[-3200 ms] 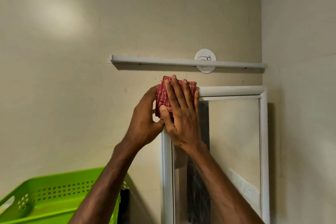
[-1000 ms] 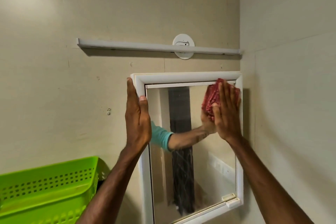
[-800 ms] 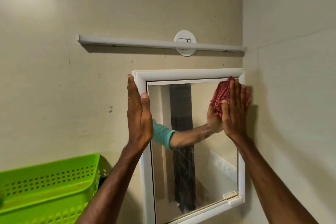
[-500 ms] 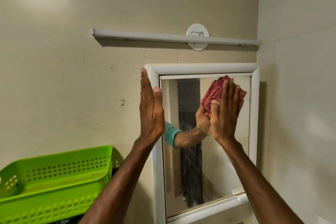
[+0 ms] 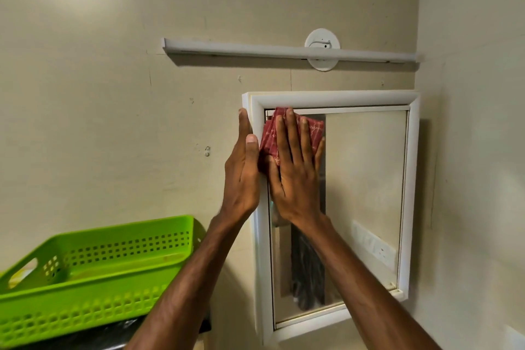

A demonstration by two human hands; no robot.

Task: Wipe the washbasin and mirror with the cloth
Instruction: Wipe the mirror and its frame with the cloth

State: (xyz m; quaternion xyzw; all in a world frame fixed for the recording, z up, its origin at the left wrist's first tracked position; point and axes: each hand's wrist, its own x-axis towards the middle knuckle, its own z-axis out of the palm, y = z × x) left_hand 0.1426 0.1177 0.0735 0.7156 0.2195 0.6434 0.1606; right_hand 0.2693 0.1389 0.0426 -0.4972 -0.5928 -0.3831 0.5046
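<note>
cloth [image 5: 270, 136] is seen as red woven fabric, matt and creased | mirror [image 5: 366, 179] is shown as smooth glossy glass | frame [image 5: 335, 99] is read as white smooth plastic, slight sheen | basket [image 5: 93, 273] is seen as bright green perforated plastic, satin | wall [image 5: 113, 122] is finished in matt beige paint, faintly scuffed | rail [image 5: 255, 50] is coated white, smooth

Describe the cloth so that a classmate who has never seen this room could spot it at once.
Find the white-framed mirror on the wall, right of the green basket. At its top left corner the right hand presses flat on a small folded cloth. It is the only red thing there, with pale stripes.
</note>
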